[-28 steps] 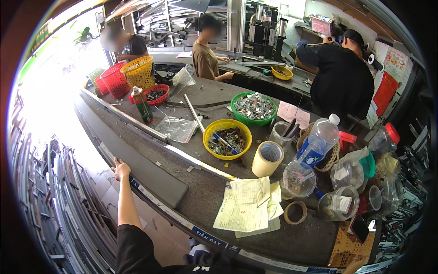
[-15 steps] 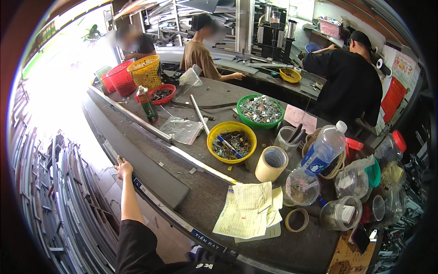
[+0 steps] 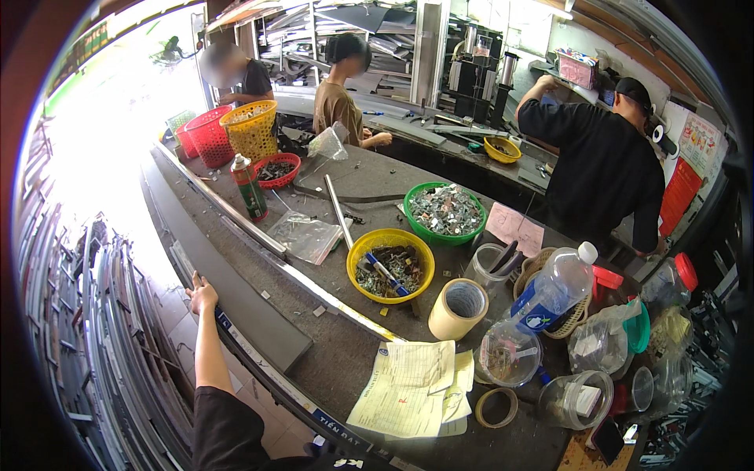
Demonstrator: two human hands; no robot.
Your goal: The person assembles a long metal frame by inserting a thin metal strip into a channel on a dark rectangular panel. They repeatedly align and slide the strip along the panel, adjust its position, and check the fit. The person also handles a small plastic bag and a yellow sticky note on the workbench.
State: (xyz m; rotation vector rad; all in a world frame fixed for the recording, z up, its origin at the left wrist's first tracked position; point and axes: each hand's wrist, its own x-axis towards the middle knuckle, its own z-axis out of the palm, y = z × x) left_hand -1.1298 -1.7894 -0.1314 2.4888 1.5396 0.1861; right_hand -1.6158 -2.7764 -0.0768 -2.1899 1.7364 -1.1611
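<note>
My left hand (image 3: 203, 292) rests at the near-left edge of the workbench, its fingers apart. It touches the edge beside a long flat dark-grey metal profile (image 3: 259, 318), which lies lengthwise along the bench. A narrow lighter strip (image 3: 182, 257) runs along that edge just beyond my fingertips. Whether part of the strip lies under the fingers is hard to see. My right hand is out of view. Farther in, a long shiny metal bar (image 3: 314, 290) lies roughly parallel to the grey profile.
Yellow paper sheets (image 3: 404, 388), a tape roll (image 3: 458, 306), a plastic bottle (image 3: 554, 286) and jars crowd the right side. Yellow (image 3: 428, 275) and green (image 3: 416, 228) bowls hold small parts. Long profiles (image 3: 118, 337) stand stacked at left. Three people work across the bench.
The view has shifted slightly; my left hand stays at the bench edge. The person in black at the right has raised an arm, and the person in brown has drawn a hand closer.
</note>
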